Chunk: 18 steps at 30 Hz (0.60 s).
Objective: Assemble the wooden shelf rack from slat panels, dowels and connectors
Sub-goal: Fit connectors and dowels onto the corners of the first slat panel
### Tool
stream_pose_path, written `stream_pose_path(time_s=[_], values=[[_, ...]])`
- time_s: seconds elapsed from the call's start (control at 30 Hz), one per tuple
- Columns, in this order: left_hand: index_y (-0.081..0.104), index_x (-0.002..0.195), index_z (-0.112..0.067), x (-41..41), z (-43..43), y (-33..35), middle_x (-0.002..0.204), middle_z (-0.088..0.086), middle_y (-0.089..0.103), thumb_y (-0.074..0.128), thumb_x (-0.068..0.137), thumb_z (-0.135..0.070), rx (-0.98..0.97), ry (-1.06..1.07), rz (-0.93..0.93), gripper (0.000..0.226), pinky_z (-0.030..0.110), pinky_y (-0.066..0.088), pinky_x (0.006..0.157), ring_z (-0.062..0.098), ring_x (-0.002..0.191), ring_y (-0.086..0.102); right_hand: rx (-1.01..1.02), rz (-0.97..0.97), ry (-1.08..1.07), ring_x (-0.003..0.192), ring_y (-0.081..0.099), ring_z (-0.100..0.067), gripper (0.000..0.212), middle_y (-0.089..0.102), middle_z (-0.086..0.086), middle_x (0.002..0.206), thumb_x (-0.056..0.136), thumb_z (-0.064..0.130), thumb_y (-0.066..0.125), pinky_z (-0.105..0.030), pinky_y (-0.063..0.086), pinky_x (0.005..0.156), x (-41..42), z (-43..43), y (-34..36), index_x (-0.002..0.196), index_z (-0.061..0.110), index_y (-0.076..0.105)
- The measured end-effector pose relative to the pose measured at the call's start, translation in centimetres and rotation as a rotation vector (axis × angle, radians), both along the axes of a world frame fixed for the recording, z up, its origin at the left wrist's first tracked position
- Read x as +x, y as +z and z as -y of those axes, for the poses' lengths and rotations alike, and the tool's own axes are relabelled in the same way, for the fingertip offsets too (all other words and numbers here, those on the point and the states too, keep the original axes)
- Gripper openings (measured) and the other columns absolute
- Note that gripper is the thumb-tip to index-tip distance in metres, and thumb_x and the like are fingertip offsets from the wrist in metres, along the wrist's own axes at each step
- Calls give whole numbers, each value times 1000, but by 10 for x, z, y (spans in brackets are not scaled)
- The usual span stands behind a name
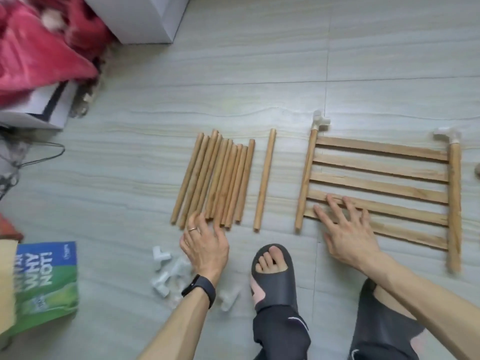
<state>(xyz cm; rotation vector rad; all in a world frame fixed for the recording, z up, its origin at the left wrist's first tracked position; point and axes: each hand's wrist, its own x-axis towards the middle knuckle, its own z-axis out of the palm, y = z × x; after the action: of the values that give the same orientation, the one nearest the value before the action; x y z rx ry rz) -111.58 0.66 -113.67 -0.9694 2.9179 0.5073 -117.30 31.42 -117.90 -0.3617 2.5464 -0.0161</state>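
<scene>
floor (259,74): pale grey tiles with wavy lines. all the parts lie on it.
red cloth (33,55): a soft, blurry heap at the far left.
slat panel (379,187): flat on the floor on the right. light wood slats run across between two round side rods.
bag (46,281): blue on top and green below, at the near left. its big white letters are upside down and i cannot read them.
dowel pile (220,178): plain round wood sticks side by side, left of the panel.
right hand (348,237): palm down on the panel's near left corner. the fingers are spread wide and press on the slats.
left hand (205,245): palm down, fingers close together, tips on the near ends of the dowels.
slipper (275,289): dark grey, on a foot between the two arms.
lone dowel (265,180): by itself between the pile and the panel.
loose connectors (166,271): small white pipe pieces near the left wrist.
fitted connectors (319,120): white, one on the far tip of each side rod.
wristband (200,287): black, on the left wrist.
ring (192,229): on a left finger.
</scene>
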Motion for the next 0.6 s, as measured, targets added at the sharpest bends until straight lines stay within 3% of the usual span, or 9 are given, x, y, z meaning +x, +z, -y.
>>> stream_pose_path(time_s=[0.13, 0.3, 0.43, 0.6], values=[[41, 148, -21, 60, 47, 3, 160, 10, 28, 59, 93, -42, -31, 145, 306, 62, 49, 22, 114, 31, 146, 24, 72, 99, -23, 152, -20, -42, 79, -34, 0, 163, 101, 54, 34, -73, 9, 118, -1, -1, 12, 154, 44, -23], [45, 146, -28, 85, 78, 5, 147, 13, 44, 51, 93, -64, 205, 82, 484, 64, 41, 39, 108, 31, 136, 42, 88, 273, -24, 150, -25, -42, 83, -37, 3, 161, 100, 55, 40, -68, 17, 118, -3, -4, 20, 155, 43, -21], [51, 141, -26, 86, 82, 14, 140, 9, 50, 65, 87, -61, 249, 25, 497, 66, 37, 45, 102, 26, 131, 49, 64, 354, -25, 150, -26, -40, 84, -42, 10, 150, 99, 49, 45, -62, 16, 122, -12, -11, 21, 155, 47, -18], [66, 119, -20, 74, 89, 18, 126, 3, 64, 76, 88, -36, 280, 5, 473, 37, 26, 47, 85, 18, 111, 61, 76, 354, -9, 149, -27, -41, 85, -43, 9, 149, 99, 53, 46, -61, 11, 123, -13, -10, 18, 155, 47, -18]])
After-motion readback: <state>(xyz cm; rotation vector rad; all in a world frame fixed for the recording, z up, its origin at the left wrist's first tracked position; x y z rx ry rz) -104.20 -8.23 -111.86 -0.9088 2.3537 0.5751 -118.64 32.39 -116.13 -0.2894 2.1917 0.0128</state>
